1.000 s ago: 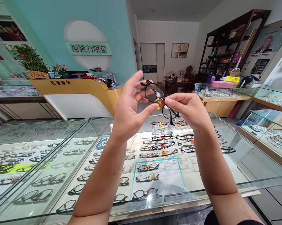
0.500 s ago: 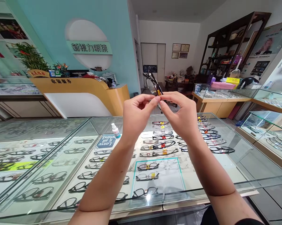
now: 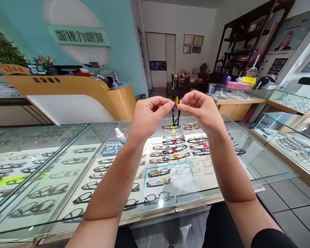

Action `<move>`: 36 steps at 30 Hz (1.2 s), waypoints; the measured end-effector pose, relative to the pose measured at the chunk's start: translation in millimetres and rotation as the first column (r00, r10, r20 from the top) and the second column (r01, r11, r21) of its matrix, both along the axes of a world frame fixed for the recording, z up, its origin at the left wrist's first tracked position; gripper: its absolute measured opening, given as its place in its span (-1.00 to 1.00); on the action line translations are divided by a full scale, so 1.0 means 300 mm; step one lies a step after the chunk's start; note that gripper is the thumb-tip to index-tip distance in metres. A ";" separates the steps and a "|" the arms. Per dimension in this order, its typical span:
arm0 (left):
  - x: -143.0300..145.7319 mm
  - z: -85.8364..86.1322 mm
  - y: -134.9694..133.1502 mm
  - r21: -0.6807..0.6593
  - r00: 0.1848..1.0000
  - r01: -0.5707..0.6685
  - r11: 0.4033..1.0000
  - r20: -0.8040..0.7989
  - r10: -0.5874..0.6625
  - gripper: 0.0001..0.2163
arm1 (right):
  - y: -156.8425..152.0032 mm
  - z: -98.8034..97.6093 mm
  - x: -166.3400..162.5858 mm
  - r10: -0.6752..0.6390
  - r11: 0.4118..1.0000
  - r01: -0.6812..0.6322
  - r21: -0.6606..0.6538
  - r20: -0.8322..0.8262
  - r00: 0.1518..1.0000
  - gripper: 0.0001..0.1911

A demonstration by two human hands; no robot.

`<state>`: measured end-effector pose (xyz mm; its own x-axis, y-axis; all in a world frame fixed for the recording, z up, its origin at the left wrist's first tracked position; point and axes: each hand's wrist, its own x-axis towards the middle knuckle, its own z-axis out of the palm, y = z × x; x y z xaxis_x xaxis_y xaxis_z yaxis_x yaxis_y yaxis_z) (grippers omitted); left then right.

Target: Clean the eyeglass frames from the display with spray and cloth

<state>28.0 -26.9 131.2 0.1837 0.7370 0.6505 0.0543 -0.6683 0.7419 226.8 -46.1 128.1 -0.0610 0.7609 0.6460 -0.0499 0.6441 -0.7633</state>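
A pair of dark-framed eyeglasses (image 3: 179, 88) is held up above the display case, turned on end so its frame runs vertically. My left hand (image 3: 149, 115) pinches it near the bridge between thumb and forefinger. A small yellow tag (image 3: 176, 101) sits at the middle of the frame. From the other side, my right hand (image 3: 203, 108) has its thumb and forefinger closed at the tag, with a bit of white by the fingertips. Whether those fingers grip the tag or the frame itself is hard to make out.
Below is a glass display case (image 3: 155, 201) with rows of eyeglasses inside. On it stand a white spray bottle (image 3: 120, 135) and a blue printed card (image 3: 109, 149). A wooden reception counter (image 3: 74, 88) lies at the left back; more glass cases (image 3: 286, 137) line the right.
The eyeglasses have turned from a slant to upright and nearly edge-on. My right fingers have drawn slightly away from my left ones. The view has tilted down and shifted right.
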 end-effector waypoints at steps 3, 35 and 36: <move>0.033 -0.019 0.009 -0.025 0.997 0.039 0.999 -0.071 -0.040 -0.77 | -0.007 -0.034 0.046 -0.019 0.999 0.020 -0.044 0.003 1.000 -0.48; 0.620 -0.356 0.381 0.056 0.073 0.006 0.998 -0.996 0.055 -0.76 | 0.223 -0.517 0.589 -0.684 0.721 0.679 -0.140 0.012 0.729 -0.75; 0.625 -0.364 0.388 0.054 0.066 0.003 0.999 -0.996 0.054 -0.76 | 0.217 -0.514 0.585 -0.682 0.723 0.678 -0.130 0.022 0.731 -0.74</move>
